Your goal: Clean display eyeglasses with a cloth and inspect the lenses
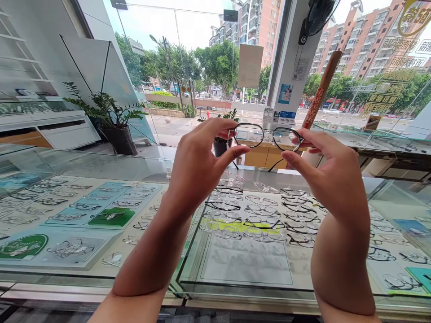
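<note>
A pair of eyeglasses (268, 133) with dark, rounded rims is held up in front of me, above the glass counter (249, 264). At its left end, my left hand (205, 157) grips the frame between thumb and fingers. My right hand (332, 168) pinches the other end the same way. The lenses are see-through, and the dark temple tips hang below, pointing away from me. Below the hands, several rows of eyeglasses (262, 210) lie on the counter, some of them on a yellow-green strip.
More eyeglasses (85, 206) lie in the display case to the left, some on blue and green mats. A potted plant (117, 139) stands beyond it. Glass doors (175, 67) show the street. At the right, a brown post (321, 92) leans near a wall-mounted fan (319, 18).
</note>
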A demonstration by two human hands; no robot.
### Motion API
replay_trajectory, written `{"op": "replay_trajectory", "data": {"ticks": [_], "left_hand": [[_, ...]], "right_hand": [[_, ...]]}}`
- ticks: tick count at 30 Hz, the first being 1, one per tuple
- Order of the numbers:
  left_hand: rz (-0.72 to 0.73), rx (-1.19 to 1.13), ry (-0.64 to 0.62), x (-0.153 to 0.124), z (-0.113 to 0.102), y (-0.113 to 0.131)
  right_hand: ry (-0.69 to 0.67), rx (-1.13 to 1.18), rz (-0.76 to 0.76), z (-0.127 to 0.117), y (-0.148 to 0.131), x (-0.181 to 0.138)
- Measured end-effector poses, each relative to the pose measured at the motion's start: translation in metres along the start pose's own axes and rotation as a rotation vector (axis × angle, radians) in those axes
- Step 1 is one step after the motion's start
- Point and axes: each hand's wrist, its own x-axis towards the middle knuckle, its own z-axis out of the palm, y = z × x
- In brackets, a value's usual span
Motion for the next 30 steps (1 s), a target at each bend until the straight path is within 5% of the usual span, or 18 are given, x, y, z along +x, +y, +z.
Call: {"op": "replay_trajectory", "data": {"ticks": [24,30], "left_hand": [[-0.002,-0.009,0.019,0.000,0.003,-0.001],[-0.098,0.010,-0.070,0.003,-0.006,0.003]], "right_hand": [[0.007,0.001,0.001,0.002,0.006,0.001],[0.013,-0.038,-0.022,0.000,-0.001,0.001]]}}
